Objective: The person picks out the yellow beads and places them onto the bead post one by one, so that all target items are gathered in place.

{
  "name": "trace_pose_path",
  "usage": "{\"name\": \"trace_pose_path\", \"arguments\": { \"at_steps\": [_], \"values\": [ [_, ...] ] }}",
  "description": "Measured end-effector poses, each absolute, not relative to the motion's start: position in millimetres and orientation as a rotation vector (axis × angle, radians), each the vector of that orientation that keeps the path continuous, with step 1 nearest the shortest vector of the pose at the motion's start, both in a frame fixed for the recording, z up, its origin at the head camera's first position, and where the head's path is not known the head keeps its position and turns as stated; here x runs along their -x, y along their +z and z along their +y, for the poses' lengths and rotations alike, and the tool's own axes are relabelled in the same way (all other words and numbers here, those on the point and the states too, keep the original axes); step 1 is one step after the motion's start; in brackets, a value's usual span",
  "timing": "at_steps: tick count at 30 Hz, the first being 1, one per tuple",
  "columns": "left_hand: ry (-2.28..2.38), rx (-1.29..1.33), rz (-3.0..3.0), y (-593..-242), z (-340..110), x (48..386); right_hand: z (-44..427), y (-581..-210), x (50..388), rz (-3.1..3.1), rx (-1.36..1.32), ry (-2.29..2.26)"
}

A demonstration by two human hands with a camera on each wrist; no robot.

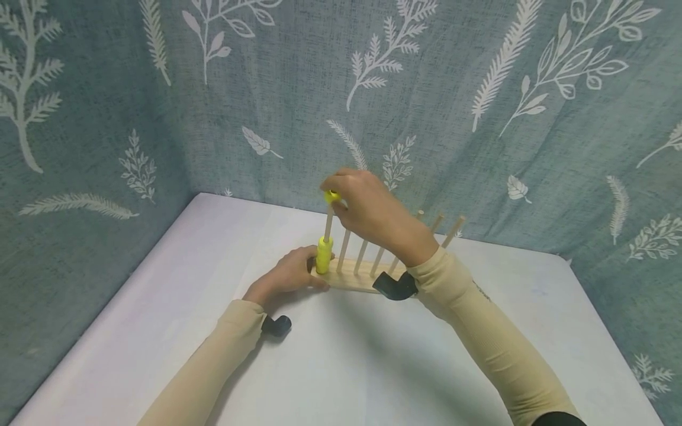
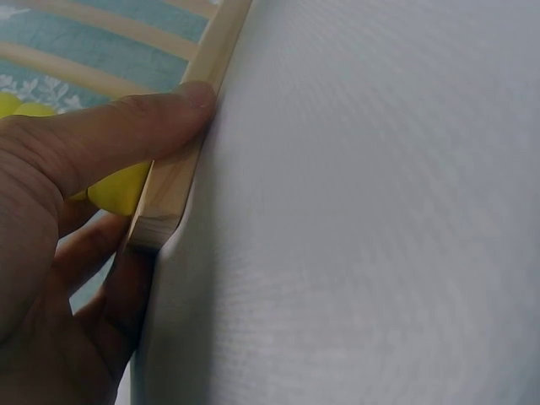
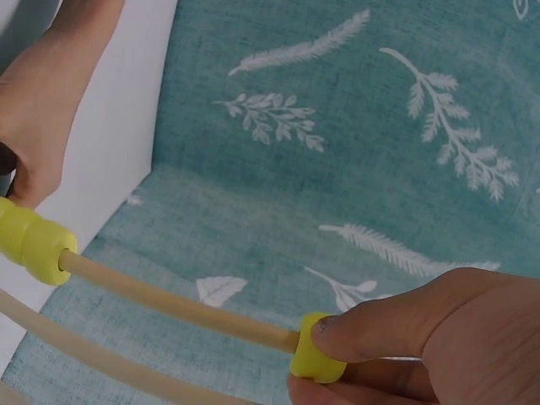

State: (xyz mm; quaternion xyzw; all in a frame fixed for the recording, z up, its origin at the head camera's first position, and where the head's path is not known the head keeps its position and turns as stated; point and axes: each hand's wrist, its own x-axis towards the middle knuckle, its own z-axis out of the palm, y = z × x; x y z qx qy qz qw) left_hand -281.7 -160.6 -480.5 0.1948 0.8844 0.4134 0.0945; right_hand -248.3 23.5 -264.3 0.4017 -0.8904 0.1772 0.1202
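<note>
A wooden peg rack stands on the table, its flat base carrying a row of upright wooden pegs. Several yellow beads are stacked at the bottom of the leftmost peg. My right hand pinches another yellow bead between thumb and fingers at the top end of that peg; whether the tip is inside its hole is hidden. Down at the rack's left end, my left hand grips the base, with the thumb along its near edge and the fingers on the far side, behind the stacked beads.
The white tabletop spreads around the rack. Blue-green leaf-patterned cloth hangs behind and at both sides. The other pegs rise to the right, partly behind my right hand and forearm.
</note>
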Motion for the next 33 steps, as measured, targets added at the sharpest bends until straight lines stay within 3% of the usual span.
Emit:
{"name": "trace_pose_path", "arguments": {
  "at_steps": [18, 33],
  "values": [
    [1.212, -0.591, 2.627, -478, -156, 282, 34, -260, 248, -2.604, -1.144, 0.511],
    [1.185, -0.578, 2.649, -474, -159, 277, 119, -252, 222, -2.311, -1.008, 0.548]
  ]
}}
